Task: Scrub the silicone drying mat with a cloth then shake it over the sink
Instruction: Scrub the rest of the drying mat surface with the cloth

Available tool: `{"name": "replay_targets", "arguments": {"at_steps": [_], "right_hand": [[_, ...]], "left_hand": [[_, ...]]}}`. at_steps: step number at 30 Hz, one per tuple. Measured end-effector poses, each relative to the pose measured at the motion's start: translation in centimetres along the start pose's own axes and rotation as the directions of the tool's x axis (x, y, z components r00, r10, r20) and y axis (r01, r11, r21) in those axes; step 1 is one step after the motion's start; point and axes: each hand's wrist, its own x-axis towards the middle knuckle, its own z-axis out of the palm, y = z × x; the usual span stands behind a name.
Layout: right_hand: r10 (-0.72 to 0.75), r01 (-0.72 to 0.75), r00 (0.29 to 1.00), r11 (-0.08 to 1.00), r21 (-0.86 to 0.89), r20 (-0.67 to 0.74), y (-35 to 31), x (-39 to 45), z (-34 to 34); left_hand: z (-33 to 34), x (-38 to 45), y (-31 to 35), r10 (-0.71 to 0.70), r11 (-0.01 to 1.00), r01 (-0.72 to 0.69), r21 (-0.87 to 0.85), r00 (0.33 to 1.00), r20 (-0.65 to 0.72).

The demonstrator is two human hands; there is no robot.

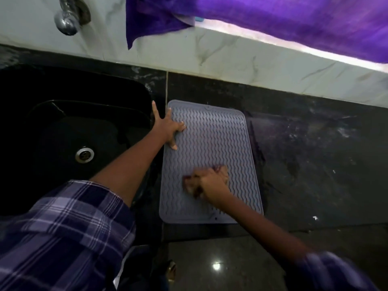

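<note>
A grey silicone drying mat [212,143] with wavy ridges lies flat on the black counter, just right of the sink. My left hand [168,128] presses on the mat's left edge with fingers spread. My right hand [210,181] grips a small brownish cloth [222,171] against the lower middle of the mat; both hand and cloth are blurred.
A black sink [52,127] with a metal drain [84,154] fills the left side. A chrome tap [67,19] juts from the marble wall above it. A purple towel [273,19] hangs over the ledge. Wet black counter [315,154] extends right.
</note>
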Motion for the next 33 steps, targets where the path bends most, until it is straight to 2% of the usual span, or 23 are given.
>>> {"name": "replay_targets", "arguments": {"at_steps": [2, 4, 6, 8, 10, 13, 15, 17, 18, 19, 21, 23, 24, 26, 28, 30, 33], "right_hand": [[-0.064, 0.068, 0.985, 0.998, -0.017, 0.160, 0.7, -0.4, -0.9], [-0.062, 0.061, 0.973, 0.998, 0.013, 0.222, 0.7, 2.6, -3.4], [0.014, -0.019, 0.997, 0.998, 0.066, 0.081, 0.6, 6.1, -4.2], [0.108, -0.111, 0.992, 0.993, -0.038, -0.062, -0.6, 7.2, -3.2], [0.057, -0.065, 0.994, 0.995, -0.079, -0.095, -1.6, 4.7, -0.9], [-0.050, 0.051, 0.998, 0.999, 0.012, -0.029, -2.5, -2.1, 2.2], [-0.125, 0.132, 0.986, 0.989, -0.064, 0.105, -2.3, -5.1, 3.0], [-0.141, 0.158, 0.968, 0.985, -0.064, 0.207, -1.3, -5.0, 1.8], [-0.111, 0.122, 0.968, 0.992, -0.036, 0.224, -0.7, -4.3, 0.9], [-0.057, 0.057, 0.981, 0.998, 0.010, 0.185, -0.2, -3.6, 0.0], [0.079, -0.080, 0.997, 0.996, 0.039, 0.022, 0.9, -2.2, -0.4], [0.145, -0.154, 0.985, 0.983, -0.101, -0.091, 0.9, -2.7, 1.0], [0.111, -0.127, 0.987, 0.982, -0.140, -0.119, 0.5, -4.1, 2.0], [0.021, -0.037, 0.996, 0.985, -0.169, -0.091, -0.1, -7.7, 3.5], [-0.077, 0.080, 0.997, 0.976, -0.204, 0.025, -0.1, -10.5, 3.3], [-0.090, 0.115, 0.991, 0.949, -0.292, 0.096, 0.0, -9.9, 2.0], [-0.218, 0.227, 0.974, 0.887, -0.402, 0.069, -2.6, -5.8, 1.2]], "left_hand": [[-0.4, -0.7, 0.5, -0.014, 1.000, 0.014, 0.025, 1.000, -0.005], [-0.5, -1.4, 1.1, -0.035, 0.999, 0.035, -0.009, 0.999, -0.032], [-0.2, -2.3, 1.8, -0.055, 0.993, 0.051, -0.102, 0.998, -0.031], [0.7, -3.1, 2.5, -0.066, 0.985, 0.064, -0.159, 0.998, -0.011], [1.6, -3.2, 2.7, -0.077, 0.986, 0.073, -0.149, 0.997, -0.021], [1.7, -3.3, 2.4, -0.091, 0.989, 0.092, -0.119, 0.996, 0.011], [1.4, -3.6, 2.8, -0.102, 0.991, 0.103, -0.086, 0.995, 0.010], [0.9, -4.3, 3.7, -0.115, 0.991, 0.115, -0.075, 0.993, 0.003], [0.6, -4.6, 4.2, -0.121, 0.986, 0.122, -0.110, 0.993, 0.013], [0.5, -5.0, 4.8, -0.128, 0.975, 0.136, -0.177, 0.990, 0.054], [0.6, -5.7, 5.8, -0.131, 0.937, 0.178, -0.299, 0.976, 0.172], [1.0, -6.4, 6.5, -0.151, 0.943, 0.195, -0.269, 0.973, 0.175], [1.2, -6.7, 6.7, -0.162, 0.952, 0.194, -0.235, 0.976, 0.148], [1.2, -6.9, 7.0, -0.176, 0.962, 0.195, -0.190, 0.978, 0.111], [1.1, -7.0, 7.4, -0.184, 0.969, 0.199, -0.149, 0.977, 0.109], [1.1, -7.3, 8.0, -0.211, 0.971, 0.219, -0.097, 0.974, 0.088], [1.0, -7.8, 8.9, -0.225, 0.972, 0.228, -0.049, 0.972, 0.061]]}}
